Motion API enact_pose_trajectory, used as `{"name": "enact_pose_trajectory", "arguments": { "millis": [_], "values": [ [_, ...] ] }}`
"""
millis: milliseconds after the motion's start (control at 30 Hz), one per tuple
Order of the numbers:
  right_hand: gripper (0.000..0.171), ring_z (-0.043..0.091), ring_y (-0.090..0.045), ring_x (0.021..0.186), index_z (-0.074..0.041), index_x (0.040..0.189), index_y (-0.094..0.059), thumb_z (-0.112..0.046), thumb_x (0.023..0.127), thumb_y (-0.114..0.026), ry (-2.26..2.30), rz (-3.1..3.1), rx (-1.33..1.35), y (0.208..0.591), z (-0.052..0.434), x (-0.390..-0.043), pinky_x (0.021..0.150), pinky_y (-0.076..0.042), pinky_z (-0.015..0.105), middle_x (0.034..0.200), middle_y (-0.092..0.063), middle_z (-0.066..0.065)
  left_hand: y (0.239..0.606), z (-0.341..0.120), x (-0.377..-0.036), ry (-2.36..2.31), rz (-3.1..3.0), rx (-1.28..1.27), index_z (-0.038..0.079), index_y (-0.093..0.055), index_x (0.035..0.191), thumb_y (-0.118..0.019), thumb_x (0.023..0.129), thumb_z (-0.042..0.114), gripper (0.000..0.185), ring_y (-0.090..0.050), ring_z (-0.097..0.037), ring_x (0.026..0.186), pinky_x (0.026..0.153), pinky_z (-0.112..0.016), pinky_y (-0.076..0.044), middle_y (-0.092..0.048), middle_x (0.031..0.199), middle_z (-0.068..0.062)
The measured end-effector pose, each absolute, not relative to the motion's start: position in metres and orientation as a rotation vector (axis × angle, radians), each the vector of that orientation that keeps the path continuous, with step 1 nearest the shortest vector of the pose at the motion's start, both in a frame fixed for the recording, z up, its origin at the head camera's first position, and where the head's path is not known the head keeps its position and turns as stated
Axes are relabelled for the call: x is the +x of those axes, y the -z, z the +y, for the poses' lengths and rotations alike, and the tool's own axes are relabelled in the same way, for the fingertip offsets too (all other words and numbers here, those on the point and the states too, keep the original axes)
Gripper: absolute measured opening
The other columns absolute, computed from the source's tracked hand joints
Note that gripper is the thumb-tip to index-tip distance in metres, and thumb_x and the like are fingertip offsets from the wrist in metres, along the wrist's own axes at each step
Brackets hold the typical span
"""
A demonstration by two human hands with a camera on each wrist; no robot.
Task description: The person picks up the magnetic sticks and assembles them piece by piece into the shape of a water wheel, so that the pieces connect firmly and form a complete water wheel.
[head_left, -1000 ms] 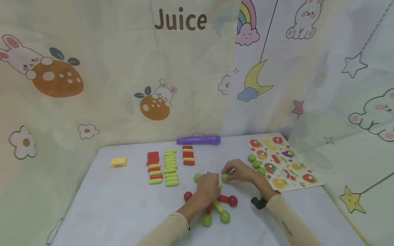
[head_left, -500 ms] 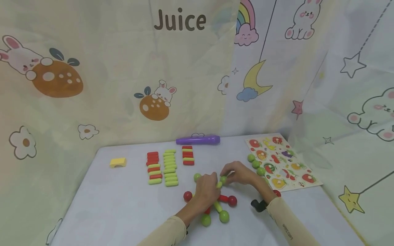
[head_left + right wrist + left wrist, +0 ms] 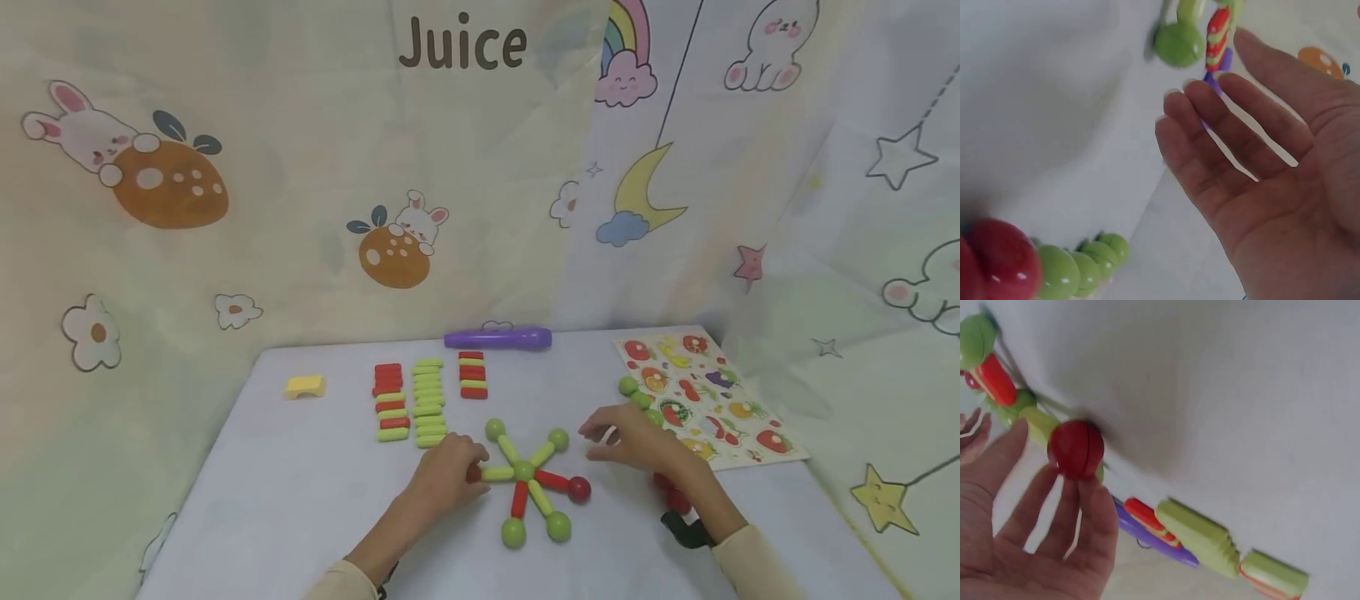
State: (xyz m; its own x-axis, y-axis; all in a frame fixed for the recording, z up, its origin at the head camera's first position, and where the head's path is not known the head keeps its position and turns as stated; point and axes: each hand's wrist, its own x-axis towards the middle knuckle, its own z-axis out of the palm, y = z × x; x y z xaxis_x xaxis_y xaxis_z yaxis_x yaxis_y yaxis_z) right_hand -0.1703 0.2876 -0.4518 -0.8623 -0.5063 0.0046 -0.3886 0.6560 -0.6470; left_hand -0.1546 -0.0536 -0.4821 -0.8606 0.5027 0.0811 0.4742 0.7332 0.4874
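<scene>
Building a star out of sticks and balls looks close to done, judging by how it lies on the white surface (image 3: 300, 500). The star shape (image 3: 525, 473) sits between the two hands, with a green ball in its middle and sticks going out all round.

The puzzle board (image 3: 738, 433) with fruit pictures lies far to the right, past the right hand. The rows of spare sticks (image 3: 412, 400), red and light green, lie up behind the left hand, so there are many pieces left. A purple tube (image 3: 498, 338) lies farther back, and a small yellow block (image 3: 304, 387) sits well off to the left.

The left hand (image 3: 446, 473) rests at the left tip of the star. Its grip is loose, and its fingertips touch the red ball (image 3: 1075, 449) at that tip. That ball sits on the end of a light green stick (image 3: 498, 473). It looks like it may be just going on or being pushed tight.

The right hand (image 3: 633, 440) is to the right of the star, near it but not touching. Its grip is wide open, fingers spread, and it has nothing in it. A row of spare green balls (image 3: 637, 398) lies just behind that hand, and some red balls (image 3: 675, 496) lie beside its wrist.

Six arms have a ball at the end. More arms could perhaps be added.
</scene>
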Motion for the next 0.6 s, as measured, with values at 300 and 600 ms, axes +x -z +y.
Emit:
{"name": "enact_pose_trajectory", "arguments": {
  "millis": [300, 600],
  "values": [
    [0.03, 0.015, -0.068, 0.098, -0.01, 0.121, -0.078, -0.015, 0.093, -0.086, 0.968, 2.549, -0.7, 0.471, 0.262, -0.141, 0.089, -0.062, 0.037, 0.108, -0.076, -0.005, 0.496, -0.043, -0.147, -0.695, 3.007, 0.754, 0.008, -0.084, 0.105, -0.09, 0.089, 0.014, 0.018, -0.048, -0.013, 0.079, 0.062, -0.022, -0.047, -0.06, 0.081, 0.002],
    [0.026, 0.011, -0.068, 0.097, -0.013, 0.118, -0.08, -0.017, 0.093, -0.086, 0.991, 2.573, -0.704, 0.478, 0.263, -0.136, 0.087, -0.061, 0.032, 0.105, -0.074, -0.008, 0.5, -0.037, -0.141, -0.7, 3.022, 0.752, 0.008, -0.085, 0.102, -0.088, 0.091, 0.016, 0.013, -0.046, -0.011, 0.078, 0.062, -0.021, -0.045, -0.06, 0.082, 0.002]
  ]
}}
